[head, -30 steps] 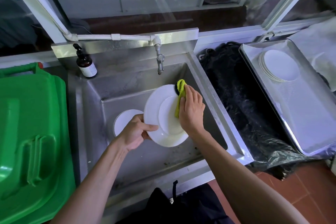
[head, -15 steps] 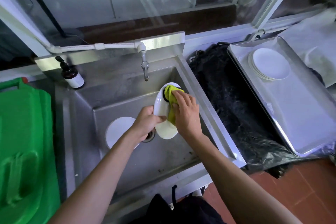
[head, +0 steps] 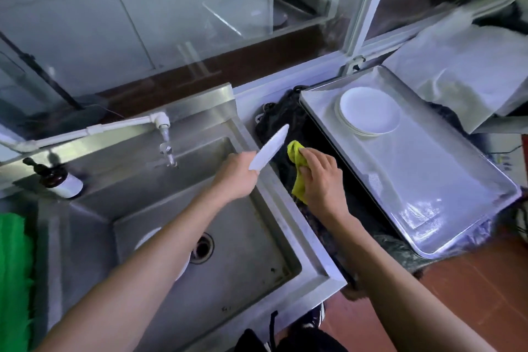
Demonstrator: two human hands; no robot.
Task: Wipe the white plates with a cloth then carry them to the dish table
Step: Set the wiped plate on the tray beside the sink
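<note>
Round white plate (head: 148, 240) is lying flat in the brushed stainless-steel sink basin (head: 245, 237); left hand (head: 237, 174) is gripping a smooth white plate (head: 270, 147) edge-on above the sink's right rim; right hand (head: 321, 180) is clutching a crumpled yellow-green cloth (head: 297, 171); stacked white plates (head: 368, 114) are sitting on a rectangular metal tray (head: 428, 180).

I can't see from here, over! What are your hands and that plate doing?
Left hand holds white plate edge-on over the sink rim. Right hand holds yellow cloth. Path to stack on tray looks open.
</note>
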